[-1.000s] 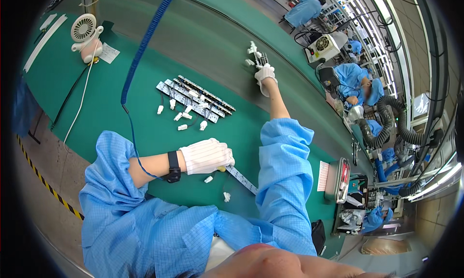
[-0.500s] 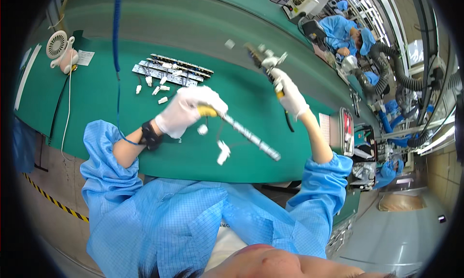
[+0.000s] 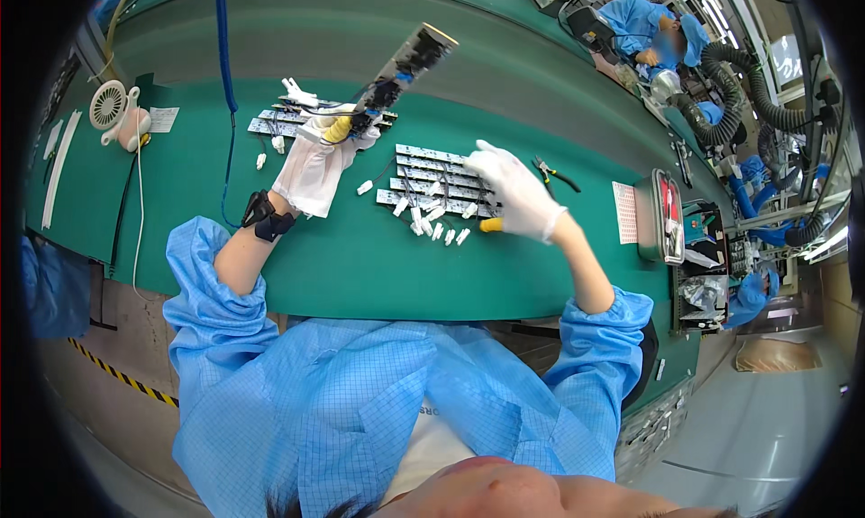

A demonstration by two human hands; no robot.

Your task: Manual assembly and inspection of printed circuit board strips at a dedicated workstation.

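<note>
My left hand (image 3: 326, 158), in a white glove with a yellow fingertip cover, is closed round a bundle of circuit board strips (image 3: 401, 72) that points up and right. Several more circuit board strips with wires (image 3: 437, 183) lie side by side on the green mat, their white connectors (image 3: 436, 230) toward me. At their right ends is my gloved right hand (image 3: 518, 189), fingers and thumb spread apart; whether it touches them I cannot tell. Beyond that hand lie pliers (image 3: 556, 173) with yellow and black handles. Other board strips (image 3: 266, 126) lie partly hidden behind my left hand.
A pink fan (image 3: 122, 114) stands at the far left of the green mat (image 3: 387, 279). A blue coiled cord (image 3: 224, 49) hangs down on the left. At the right are a metal tin (image 3: 660, 216) and a printed sheet (image 3: 625, 212). A co-worker (image 3: 644, 36) sits at the upper right.
My left hand has moved up and now holds a bundle rather than one strip. The pliers have left my right hand and lie on the mat. A row of strips now lies between my hands.
</note>
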